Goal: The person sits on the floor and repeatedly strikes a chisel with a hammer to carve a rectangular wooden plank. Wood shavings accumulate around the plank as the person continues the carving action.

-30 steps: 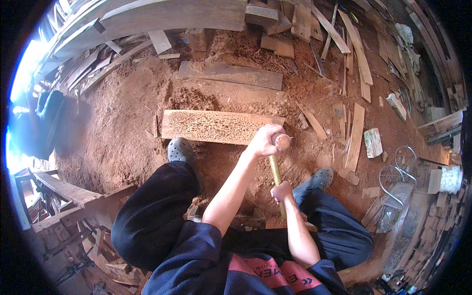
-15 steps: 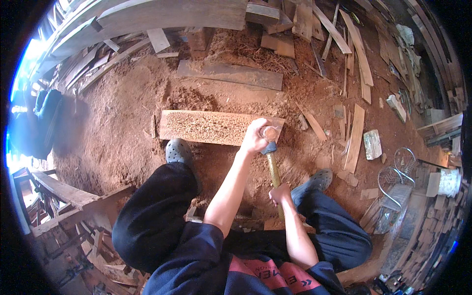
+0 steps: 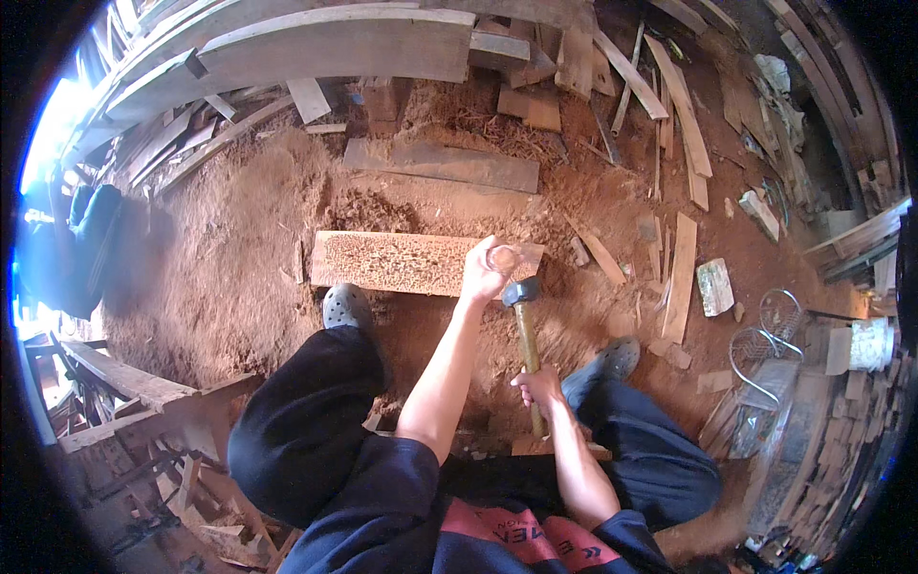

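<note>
A pale wooden board (image 3: pixel 382 261) lies crosswise on the ground before me, its face covered with many small gouges except near the right end. Over that right part, my left hand (image 3: pixel 481 275) is closed around an upright chisel (image 3: pixel 502 258). Only the round wooden butt of the chisel shows; its blade is hidden beneath the hand. My right hand (image 3: pixel 540 386) grips the wooden handle of a hammer (image 3: pixel 528 335). The dark hammer head (image 3: pixel 520 291) hangs just nearer to me than the chisel butt, apart from it.
My feet in grey clogs (image 3: pixel 346 307) stand at the near side of the board. Beyond it lies a darker plank (image 3: pixel 440 165) in reddish sawdust. Loose wood strips (image 3: pixel 680 277) and a whitish block (image 3: pixel 714 288) lie to the right, near a wire rack (image 3: pixel 770 349). Large planks (image 3: pixel 335 48) span the back.
The chisel and my left hand have shifted slightly left and away along the board. The hammer head now shows more fully beside the chisel. The whole view has tilted a little.
</note>
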A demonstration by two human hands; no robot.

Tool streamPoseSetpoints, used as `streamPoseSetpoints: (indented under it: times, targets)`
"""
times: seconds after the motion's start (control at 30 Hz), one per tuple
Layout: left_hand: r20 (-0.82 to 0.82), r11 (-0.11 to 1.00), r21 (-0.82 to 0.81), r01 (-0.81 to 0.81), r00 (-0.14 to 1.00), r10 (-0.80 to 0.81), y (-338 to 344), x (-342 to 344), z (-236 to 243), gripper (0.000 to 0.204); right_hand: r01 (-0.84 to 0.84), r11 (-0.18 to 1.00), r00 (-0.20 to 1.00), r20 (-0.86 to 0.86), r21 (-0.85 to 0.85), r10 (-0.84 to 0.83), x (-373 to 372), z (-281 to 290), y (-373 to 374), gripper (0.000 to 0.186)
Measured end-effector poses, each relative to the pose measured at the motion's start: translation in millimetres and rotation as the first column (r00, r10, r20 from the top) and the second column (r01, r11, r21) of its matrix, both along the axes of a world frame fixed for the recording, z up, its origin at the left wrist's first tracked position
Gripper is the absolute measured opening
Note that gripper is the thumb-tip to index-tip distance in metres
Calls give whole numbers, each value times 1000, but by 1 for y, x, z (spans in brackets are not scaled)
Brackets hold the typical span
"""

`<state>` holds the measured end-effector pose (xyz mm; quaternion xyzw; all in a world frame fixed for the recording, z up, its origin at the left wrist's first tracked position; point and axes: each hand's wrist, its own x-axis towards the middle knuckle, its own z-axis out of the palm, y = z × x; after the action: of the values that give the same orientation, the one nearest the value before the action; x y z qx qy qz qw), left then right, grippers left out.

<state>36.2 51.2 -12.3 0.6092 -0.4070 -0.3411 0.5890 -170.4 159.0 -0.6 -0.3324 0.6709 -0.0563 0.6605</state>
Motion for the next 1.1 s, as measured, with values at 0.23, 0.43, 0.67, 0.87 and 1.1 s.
streamPoseSetpoints:
  times: [0.23, 0.43, 0.67, 0.87, 1.1]
  targets:
    - [-95, 998, -17, -57, 994, 55, -2, 25, -1, 31, 299, 920, 950, 169, -254, -262, 8, 81, -15, 22]
    - [-126, 999, -2, -47, 991, 46, -4, 27, -3, 28, 452, 616, 888, 391, -645, -242, 18, 210, -31, 25]
    - [-19, 998, 35, 42, 999, -42, -15, 17, 14, 19, 306, 235, 927, 233, -923, -293, 40, 150, -33, 26]
    - [66, 942, -331, -63, 994, 90, -17, 33, -22, 15, -582, 632, 747, -645, -513, 164, 76, 126, -47, 24]
    - [-35, 999, 34, 38, 999, -37, -13, 27, -10, 22, -154, 479, 977, -206, -864, -58, 53, 221, -39, 13]
